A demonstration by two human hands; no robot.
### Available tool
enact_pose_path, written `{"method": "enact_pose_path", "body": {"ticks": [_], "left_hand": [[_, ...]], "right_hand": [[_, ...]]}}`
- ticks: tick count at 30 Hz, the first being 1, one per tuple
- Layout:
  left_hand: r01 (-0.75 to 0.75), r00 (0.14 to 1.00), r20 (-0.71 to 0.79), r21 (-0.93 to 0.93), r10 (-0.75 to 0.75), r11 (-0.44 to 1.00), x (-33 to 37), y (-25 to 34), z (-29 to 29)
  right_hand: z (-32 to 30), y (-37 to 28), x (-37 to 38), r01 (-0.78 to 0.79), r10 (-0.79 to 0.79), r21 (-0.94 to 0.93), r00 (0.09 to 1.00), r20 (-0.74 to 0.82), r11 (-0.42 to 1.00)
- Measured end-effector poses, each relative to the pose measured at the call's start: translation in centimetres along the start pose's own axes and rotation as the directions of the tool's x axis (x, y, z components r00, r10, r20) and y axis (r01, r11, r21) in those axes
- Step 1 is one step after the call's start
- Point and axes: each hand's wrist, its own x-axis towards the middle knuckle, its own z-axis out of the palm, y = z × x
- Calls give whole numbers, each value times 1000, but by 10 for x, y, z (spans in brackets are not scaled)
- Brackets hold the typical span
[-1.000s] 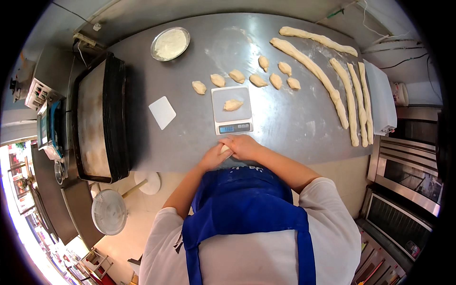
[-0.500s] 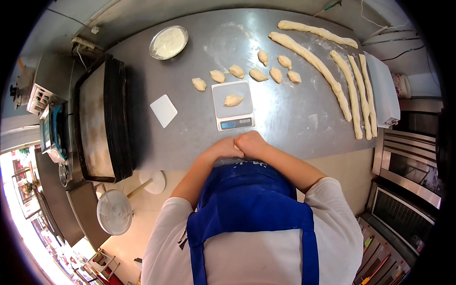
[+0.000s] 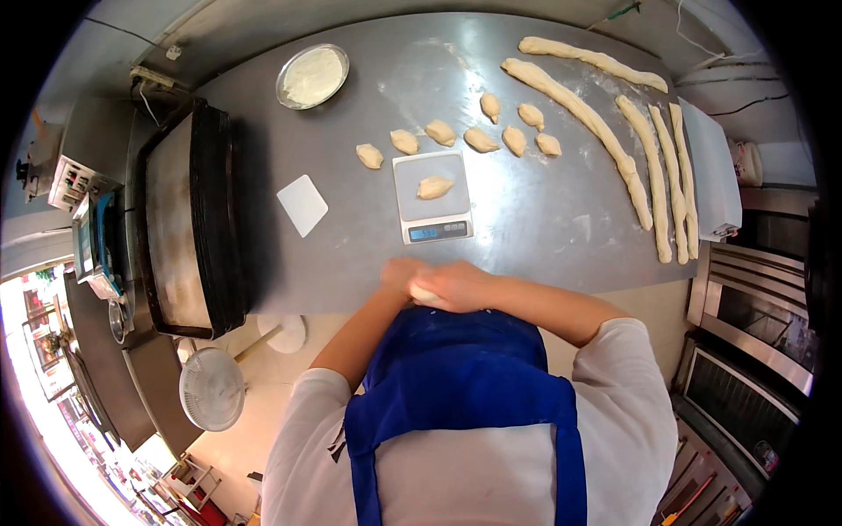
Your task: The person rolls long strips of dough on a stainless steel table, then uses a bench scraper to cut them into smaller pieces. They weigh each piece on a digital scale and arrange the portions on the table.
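Note:
My two hands meet at the table's near edge, just below the kitchen scale, and both are smeared by motion. My right hand (image 3: 460,286) is closed round a small piece of dough (image 3: 426,295) that shows pale under its fingers. Pressed against it from the other side, my left hand (image 3: 401,274) is closed on the same piece. A white kitchen scale (image 3: 445,221) with a lit blue display carries one spindle-shaped dough piece (image 3: 435,188). Beyond the scale, several similar dough pieces (image 3: 481,139) lie in a loose group.
Long dough ropes (image 3: 589,116) lie at the right of the steel table (image 3: 342,254). A white dough scraper (image 3: 303,205) rests left of the scale. Further back stands a metal bowl of flour (image 3: 313,77). Stacked black baking trays (image 3: 219,219) line the left edge.
My hands have shifted slightly left and nearer to me, gripping together on the dough. The right forearm lies more level. The scale and dough pieces stay in place.

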Motion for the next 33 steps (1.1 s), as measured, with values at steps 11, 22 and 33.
{"method": "enact_pose_path", "body": {"ticks": [11, 22, 33], "left_hand": [[-94, 892, -426, -507, -154, 857, -1, -20, 54], [-65, 913, -321, -723, -251, 687, 7, -22, 58], [-69, 996, -80, -962, -32, 266, 1, -11, 23]], "right_hand": [[-33, 122, 48, -51, -232, -499, 841, -488, 865], [-133, 163, 101, -325, 25, -159, 495, -868, 932], [3, 68, 21, 84, -124, -138, 942, -313, 987]]}}
